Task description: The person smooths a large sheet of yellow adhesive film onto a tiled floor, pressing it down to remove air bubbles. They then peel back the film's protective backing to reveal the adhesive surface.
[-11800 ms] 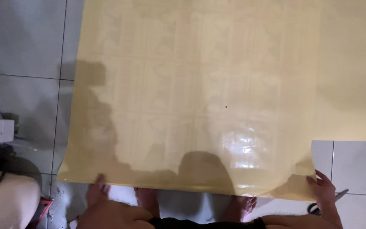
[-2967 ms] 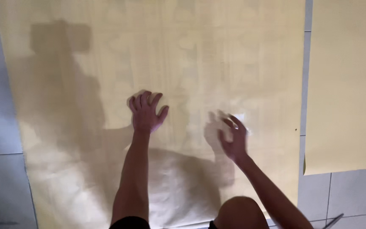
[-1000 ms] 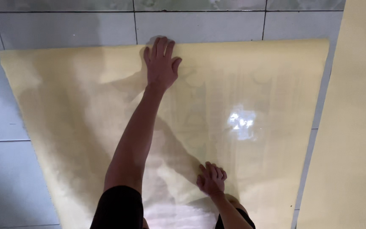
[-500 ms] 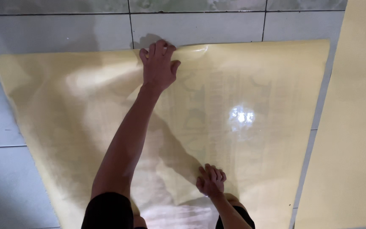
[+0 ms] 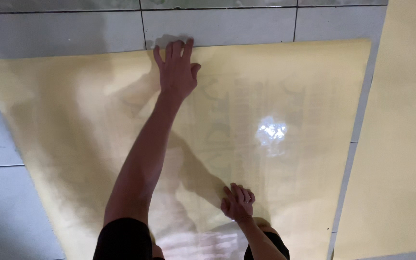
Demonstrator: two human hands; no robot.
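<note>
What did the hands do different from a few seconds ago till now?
The left hand stretched out from the middle of the big yellow sheet to its far edge, where its fingers now lie over the edge. The right hand drew back toward the person and rests flat on the near part. The sheet stays on the grey tiled floor, and the second yellow sheet stays at the right.
</note>
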